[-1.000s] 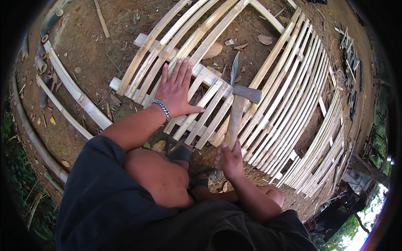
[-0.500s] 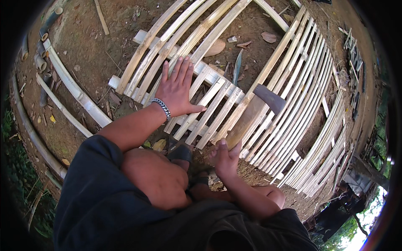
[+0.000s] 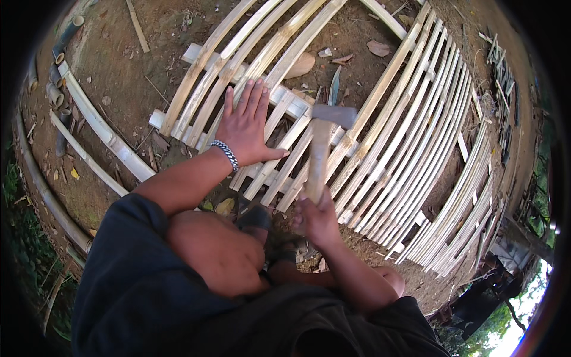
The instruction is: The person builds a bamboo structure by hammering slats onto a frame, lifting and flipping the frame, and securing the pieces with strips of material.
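My left hand [image 3: 245,128] lies flat with fingers spread on the pale bamboo slats [image 3: 278,47], a chain bracelet [image 3: 225,154] round its wrist. Closed round the wooden handle of a hatchet [image 3: 320,149] is my right hand [image 3: 315,219]. The hatchet's dark metal head [image 3: 335,115] shows above the slats, just right of my left hand; whether it touches them I cannot tell. Below my left hand, several short slats [image 3: 288,141] bridge two flat crosspieces [image 3: 291,102] lying under them.
Many long, thin slats [image 3: 416,149] run side by side to the right. Split bamboo lengths [image 3: 98,122] and dark cut bamboo tubes [image 3: 66,37] lie on the bare soil at the left. A large dry leaf [image 3: 300,65] rests between slats, and my sandaled foot [image 3: 254,219] stands close to the near ends.
The hatchet has swung leftward and turned more upright, its head now closer to my left hand. My right hand has shifted only slightly; my left hand stays pressed on the slats.
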`<control>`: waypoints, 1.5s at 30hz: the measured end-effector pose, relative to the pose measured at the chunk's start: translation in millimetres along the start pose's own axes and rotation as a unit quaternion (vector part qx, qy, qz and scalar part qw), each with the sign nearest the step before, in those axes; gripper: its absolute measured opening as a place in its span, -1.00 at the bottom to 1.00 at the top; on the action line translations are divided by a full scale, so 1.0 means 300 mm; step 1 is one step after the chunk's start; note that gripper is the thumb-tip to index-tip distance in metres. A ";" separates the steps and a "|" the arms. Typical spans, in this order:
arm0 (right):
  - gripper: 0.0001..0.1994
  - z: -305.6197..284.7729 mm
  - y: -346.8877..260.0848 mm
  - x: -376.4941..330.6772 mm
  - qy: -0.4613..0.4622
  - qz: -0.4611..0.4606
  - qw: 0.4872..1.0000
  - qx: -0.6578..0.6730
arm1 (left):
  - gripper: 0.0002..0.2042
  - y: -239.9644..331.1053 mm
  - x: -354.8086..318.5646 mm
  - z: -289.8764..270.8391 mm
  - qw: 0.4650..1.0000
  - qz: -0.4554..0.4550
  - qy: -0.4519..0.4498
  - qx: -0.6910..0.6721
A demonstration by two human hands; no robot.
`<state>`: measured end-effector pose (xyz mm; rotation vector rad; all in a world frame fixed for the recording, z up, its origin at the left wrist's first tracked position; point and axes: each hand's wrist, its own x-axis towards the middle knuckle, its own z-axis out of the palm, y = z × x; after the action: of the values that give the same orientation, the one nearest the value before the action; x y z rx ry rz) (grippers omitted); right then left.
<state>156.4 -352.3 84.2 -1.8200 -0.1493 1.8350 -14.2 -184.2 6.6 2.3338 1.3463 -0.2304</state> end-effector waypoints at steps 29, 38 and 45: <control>-0.75 0.033 0.061 -0.003 0.048 -0.073 0.996 0.031 | 0.35 0.012 0.011 -0.012 0.999 -0.014 -0.026 0.028; -0.70 0.020 0.033 0.001 0.008 -0.044 0.997 0.064 | 0.35 0.008 0.011 -0.003 0.999 -0.018 -0.022 0.037; -0.68 0.005 0.054 0.051 -0.046 0.010 0.998 0.032 | 0.34 0.009 0.014 -0.001 0.999 -0.015 -0.013 0.042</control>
<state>151.1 -358.5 63.6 -1.7014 -0.1048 1.9167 -9.9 -182.1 6.1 2.3714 1.3842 -0.3305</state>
